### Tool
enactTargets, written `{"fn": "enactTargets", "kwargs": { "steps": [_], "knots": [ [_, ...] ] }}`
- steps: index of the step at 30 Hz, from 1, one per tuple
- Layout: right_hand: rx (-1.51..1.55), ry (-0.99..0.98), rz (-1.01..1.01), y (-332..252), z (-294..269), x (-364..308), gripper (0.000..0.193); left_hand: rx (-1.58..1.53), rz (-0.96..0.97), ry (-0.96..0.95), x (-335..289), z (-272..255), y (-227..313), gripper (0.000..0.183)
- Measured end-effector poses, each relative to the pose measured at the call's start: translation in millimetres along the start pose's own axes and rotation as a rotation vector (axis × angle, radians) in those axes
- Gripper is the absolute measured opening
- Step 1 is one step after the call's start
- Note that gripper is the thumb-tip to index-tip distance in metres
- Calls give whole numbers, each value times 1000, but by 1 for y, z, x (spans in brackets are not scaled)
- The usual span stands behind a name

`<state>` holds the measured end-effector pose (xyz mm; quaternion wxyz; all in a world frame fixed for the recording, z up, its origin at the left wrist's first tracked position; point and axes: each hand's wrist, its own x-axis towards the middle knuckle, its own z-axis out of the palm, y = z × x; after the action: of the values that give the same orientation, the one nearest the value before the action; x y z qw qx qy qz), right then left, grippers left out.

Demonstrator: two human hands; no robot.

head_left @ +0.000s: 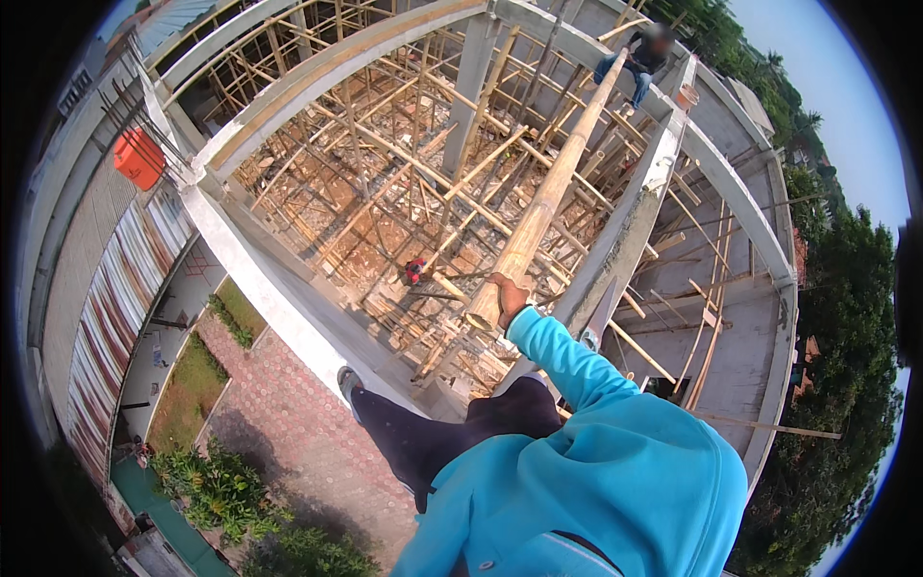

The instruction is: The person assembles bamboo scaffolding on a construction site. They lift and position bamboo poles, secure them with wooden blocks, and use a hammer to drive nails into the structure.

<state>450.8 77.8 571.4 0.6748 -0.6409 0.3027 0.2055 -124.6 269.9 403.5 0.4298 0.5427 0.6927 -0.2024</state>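
One long, thick, pale-yellow bamboo pole (550,197) slants across the upper middle of the view, its near cut end beside the wearer, its far end up by a seated co-worker in dark top and blue trousers (649,60); cannot tell whether that person grips it. Bare right hand (511,298), in a turquoise long sleeve (567,356), lies on the pole's right side close to the near end, fingers partly curled over the round surface, holding it. Left hand out of view; its state cannot be told. Legs in dark trousers (413,423) spread wide, a grey shoe (349,382) on the white-faced concrete beam (279,288) at left. Right of the pole, a rough grey concrete beam (630,221) runs toward the co-worker, with a small reddish-brown bucket (686,97) on it. Beneath, a dense lattice of thin bamboo scaffolding (385,192) over reddish-brown ground; a small red-and-dark shape (415,269) among it, too small to make out. Far left, a boxy orange container (139,159) amid upright steel bars. Below the left beam, a courtyard of reddish paving (298,404) and green shrubs (216,490)
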Motion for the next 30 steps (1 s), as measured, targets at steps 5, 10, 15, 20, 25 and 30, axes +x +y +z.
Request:
{"fn": "enactTargets", "kwargs": {
  "steps": [5,10,15,20,25,30],
  "knots": [
    [192,-104,39,29,-7,5,50,108,2,-20,-22,6,2,38],
    [41,-40,106,66,-13,8,45,110,-13,-39,7,-27,-12,38],
    [17,28,102,110,-35,58,45,113,-45,-12,44,-68,1,39],
    [42,27,69,156,-40,94,39,267,-97,63,85,-100,11,39],
    [26,-22,30,225,-61,166,43,724,-145,304,152,-137,67,39],
    [6,-23,0,253,-101,222,46,221,1002,141,246,-21,323,26]
  ]
}}
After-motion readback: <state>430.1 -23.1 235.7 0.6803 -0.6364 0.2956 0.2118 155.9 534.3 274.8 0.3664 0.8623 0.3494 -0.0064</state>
